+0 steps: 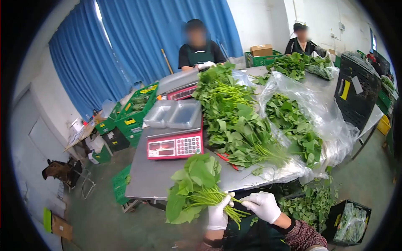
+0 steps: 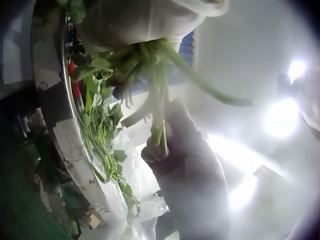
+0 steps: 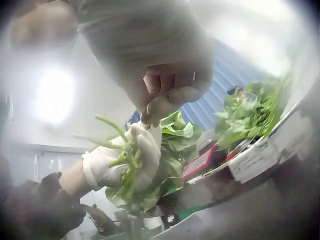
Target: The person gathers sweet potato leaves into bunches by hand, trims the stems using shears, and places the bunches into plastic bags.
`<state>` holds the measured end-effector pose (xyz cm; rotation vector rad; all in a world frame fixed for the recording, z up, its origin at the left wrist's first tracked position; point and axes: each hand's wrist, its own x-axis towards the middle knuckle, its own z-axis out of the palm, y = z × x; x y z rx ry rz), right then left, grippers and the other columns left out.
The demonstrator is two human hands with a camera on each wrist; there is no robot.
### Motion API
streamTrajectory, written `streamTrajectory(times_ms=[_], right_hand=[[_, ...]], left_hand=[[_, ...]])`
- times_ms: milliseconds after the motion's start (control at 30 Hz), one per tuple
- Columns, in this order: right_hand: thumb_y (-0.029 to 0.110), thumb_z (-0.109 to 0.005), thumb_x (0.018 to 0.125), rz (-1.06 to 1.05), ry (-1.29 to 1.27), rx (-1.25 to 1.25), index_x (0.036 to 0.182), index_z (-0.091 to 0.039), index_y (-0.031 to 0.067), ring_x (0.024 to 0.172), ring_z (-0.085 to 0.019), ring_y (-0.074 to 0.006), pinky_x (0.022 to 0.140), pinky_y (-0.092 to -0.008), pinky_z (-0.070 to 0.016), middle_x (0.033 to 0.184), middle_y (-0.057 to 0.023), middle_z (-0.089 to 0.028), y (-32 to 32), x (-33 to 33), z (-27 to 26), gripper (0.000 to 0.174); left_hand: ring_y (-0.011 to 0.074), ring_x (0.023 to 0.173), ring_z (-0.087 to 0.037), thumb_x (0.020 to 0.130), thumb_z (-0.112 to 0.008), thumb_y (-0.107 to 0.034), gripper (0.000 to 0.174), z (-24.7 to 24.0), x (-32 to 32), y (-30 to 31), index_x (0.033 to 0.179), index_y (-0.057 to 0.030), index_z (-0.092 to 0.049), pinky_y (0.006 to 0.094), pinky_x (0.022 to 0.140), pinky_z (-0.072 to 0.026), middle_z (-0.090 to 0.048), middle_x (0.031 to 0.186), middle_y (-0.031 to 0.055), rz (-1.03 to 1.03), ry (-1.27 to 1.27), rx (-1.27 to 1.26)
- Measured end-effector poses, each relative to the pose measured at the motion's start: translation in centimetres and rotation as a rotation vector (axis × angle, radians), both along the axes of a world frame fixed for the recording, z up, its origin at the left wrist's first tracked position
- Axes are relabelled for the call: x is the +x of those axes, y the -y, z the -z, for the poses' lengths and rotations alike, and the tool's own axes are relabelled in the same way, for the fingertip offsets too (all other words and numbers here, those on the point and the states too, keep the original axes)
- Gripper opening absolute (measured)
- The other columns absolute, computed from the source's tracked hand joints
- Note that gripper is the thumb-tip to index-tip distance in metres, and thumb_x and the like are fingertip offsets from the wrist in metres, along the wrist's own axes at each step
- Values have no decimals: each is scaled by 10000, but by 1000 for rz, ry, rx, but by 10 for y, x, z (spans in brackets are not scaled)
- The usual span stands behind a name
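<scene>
Right up close, the left hand (image 1: 218,215) has its grip wrapped firmly round a bunch (image 1: 194,184) of greens, held in the air just off the near edge of the counter (image 1: 142,180), and here's the right hand (image 1: 264,207) beside it, thumb and fingers pinching a stem (image 1: 235,200) at the cut end! Both gloved, both busy: this looks like the tidying of a handful, stem by stem. The next move calls for a steady left grip and a light pull or nudge from the right, so the rest don't slip or snap. And what a bunch: broad green leaves fanning out to the left, overlapping, pale slender stems running through the left hand, their ends ragged and uneven to the right. Beyond it, on the counter, a red scale (image 1: 176,146) bears clear trays (image 1: 173,115); to its right, a red-handled tool (image 1: 228,162) lies against a big heap (image 1: 234,125) of the same-looking greens, clear plastic (image 1: 335,129) crumpled along its right side. Farther off, a person (image 1: 197,52) sits at the far side, before a blue curtain (image 1: 167,29).
</scene>
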<state>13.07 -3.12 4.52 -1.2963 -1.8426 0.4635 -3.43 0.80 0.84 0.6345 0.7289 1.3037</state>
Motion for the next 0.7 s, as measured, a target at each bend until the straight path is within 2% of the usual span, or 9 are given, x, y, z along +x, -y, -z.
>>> streamTrajectory(times_ms=[133,200,300,333,400,433,533,600,700], right_hand=[[94,-628,797,222,-639,-72,850,-674,41,522,-549,-149,524,-247,-437,638,-46,-601,2,0,-4,89],[84,-634,782,292,-754,0,839,-673,41,530,-550,-145,529,-253,-434,644,-33,-604,7,-1,0,82],[133,-678,735,176,-98,300,832,-682,120,530,-531,-178,523,-291,-421,641,-10,-582,9,-5,16,98],[183,-684,734,105,58,274,837,-677,146,539,-522,-187,528,-293,-413,619,-6,-551,12,-8,25,110],[210,-685,733,56,143,155,848,-671,158,550,-522,-176,539,-280,-403,608,7,-533,17,-13,21,127],[224,-686,733,56,153,137,853,-668,160,580,-528,-179,552,-289,-397,639,4,-542,18,-12,23,137],[216,-691,726,120,38,249,860,-662,144,624,-545,-197,586,-306,-411,691,-10,-572,12,-11,13,154],[258,-737,625,177,-64,369,939,-632,104,771,-583,-261,671,-339,-438,891,-59,-610,13,-8,9,366],[378,-737,564,33,87,514,976,-637,122,853,-583,-247,736,-357,-446,989,-57,-571,24,-15,-5,495]], left_hand=[[152,689,-563,846,-580,-6,214,2,-8,-1,1051,14,-523,245,624,-470,-628,963,153,19,149,-40],[158,709,-575,852,-575,-10,240,2,-2,0,1083,8,-514,252,647,-480,-621,978,144,44,208,-50],[169,726,-561,857,-598,-92,289,-2,14,4,1122,-24,-507,294,688,-487,-599,1010,152,42,84,-44],[169,726,-561,857,-598,-92,289,3,15,4,1122,-24,-507,294,688,-487,-599,1010,152,60,85,-47],[168,716,-554,874,-586,-135,289,13,9,3,1127,-24,-502,298,685,-486,-594,896,99,217,217,-28],[153,668,-532,894,-562,-167,252,13,7,3,1099,-30,-509,287,638,-465,-556,789,53,202,102,-22],[129,611,-497,912,-536,-188,222,5,1,1,1074,-38,-510,271,580,-424,-549,763,39,155,129,-6],[102,559,-447,927,-512,-209,211,-3,-1,-2,1059,-45,-509,258,552,-387,-510,719,20,123,117,-10],[106,537,-406,929,-504,-162,201,0,0,-6,1082,-33,-489,240,553,-393,-450,661,23,111,255,-52]])
